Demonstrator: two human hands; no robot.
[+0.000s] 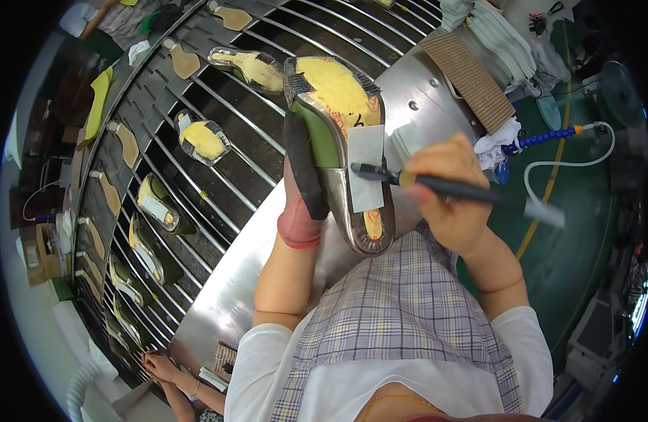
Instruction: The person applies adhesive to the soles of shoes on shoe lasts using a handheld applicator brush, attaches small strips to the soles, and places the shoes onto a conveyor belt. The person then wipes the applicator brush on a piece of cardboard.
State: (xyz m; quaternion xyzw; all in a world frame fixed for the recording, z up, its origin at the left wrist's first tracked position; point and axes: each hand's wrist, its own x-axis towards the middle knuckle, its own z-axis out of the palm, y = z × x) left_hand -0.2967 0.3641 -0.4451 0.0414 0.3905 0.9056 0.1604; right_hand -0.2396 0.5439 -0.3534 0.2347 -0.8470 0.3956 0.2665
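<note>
My left hand point(301, 200), in a red and black glove, is closed on an upturned shoe on a green last point(315, 137). The shoe's upper is shiny bronze point(334, 193), and its yellow underside point(338, 88) faces up. A white rectangular pad point(366, 151) lies along the middle of that underside. My bare right hand point(447, 186) is closed around a black-handled brush point(384, 174). Its dark tip is at the pad, though whether it presses cannot be told. The handle's far end is pale and smeared by motion.
A metal ledge point(232, 281) borders a curved conveyor of bars point(218, 105). Several lasted shoes point(152, 257) and tan insoles point(102, 190) lie along it. A corrugated board point(471, 84) and white cloths point(493, 42) are at upper right. Another person's hands point(159, 369) are at lower left.
</note>
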